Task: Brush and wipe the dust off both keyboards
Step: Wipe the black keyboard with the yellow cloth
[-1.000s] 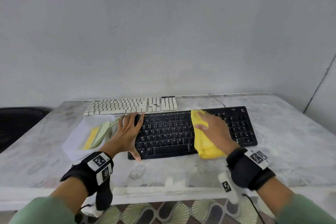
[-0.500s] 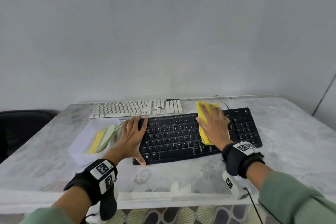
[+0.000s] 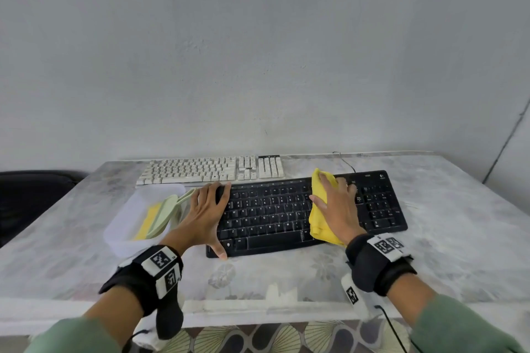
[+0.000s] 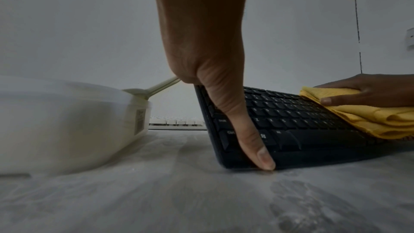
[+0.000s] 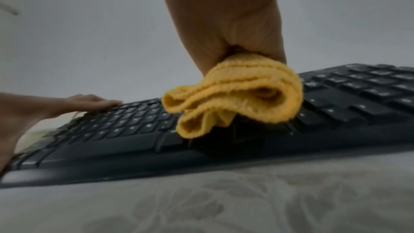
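Observation:
A black keyboard (image 3: 272,215) lies across the middle of the table, with a white keyboard (image 3: 200,170) behind it near the wall. My left hand (image 3: 210,218) rests on the black keyboard's left end, fingers straight on the far corner and thumb (image 4: 257,148) down at the front corner. My right hand (image 3: 335,206) lies flat on a folded yellow cloth (image 3: 317,223) and presses it onto the keys right of centre. The cloth (image 5: 235,91) bunches under the palm and reaches from the far edge to the front edge.
A translucent plastic tub (image 3: 126,226) stands just left of the black keyboard and holds a pale green brush (image 3: 163,215), whose handle pokes out toward my left hand. A black chair (image 3: 28,195) is at the far left. The marbled table (image 3: 459,238) ends at the wall.
My right hand has slid the yellow cloth over the black keyboard's keys, from the front edge toward the far edge. My left hand has stayed at the left end.

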{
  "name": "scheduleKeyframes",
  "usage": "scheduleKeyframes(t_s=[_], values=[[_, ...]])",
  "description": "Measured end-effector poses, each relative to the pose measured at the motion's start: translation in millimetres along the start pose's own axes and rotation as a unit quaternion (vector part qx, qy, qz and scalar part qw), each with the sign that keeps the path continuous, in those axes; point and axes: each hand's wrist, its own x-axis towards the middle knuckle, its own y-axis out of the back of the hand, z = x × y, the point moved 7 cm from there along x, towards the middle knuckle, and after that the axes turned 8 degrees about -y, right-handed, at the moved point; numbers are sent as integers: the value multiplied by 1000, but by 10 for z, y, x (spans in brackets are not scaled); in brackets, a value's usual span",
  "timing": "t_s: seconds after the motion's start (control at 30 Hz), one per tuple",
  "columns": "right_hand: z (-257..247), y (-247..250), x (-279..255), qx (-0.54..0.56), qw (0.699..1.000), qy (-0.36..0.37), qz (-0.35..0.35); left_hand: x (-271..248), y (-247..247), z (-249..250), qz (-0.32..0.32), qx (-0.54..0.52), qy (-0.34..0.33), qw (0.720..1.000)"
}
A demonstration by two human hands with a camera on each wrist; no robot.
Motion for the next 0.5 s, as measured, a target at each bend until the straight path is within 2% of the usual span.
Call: scheduleKeyframes(t_s=[0.17, 0.27, 0.4, 0.5], values=[[-211, -70, -306, -81, 994, 61, -43, 2, 10, 3, -8, -7, 3, 1000], [-229, 41, -296, -13, 995, 63, -74, -1, 4, 3, -5, -11, -2, 1000], [-243, 289, 87, 45, 998, 48, -23, -3, 0, -5, 7, -16, -3, 1000], [-136, 168, 222, 53, 997, 8, -59, -11, 2, -5, 12, -9, -6, 1000]])
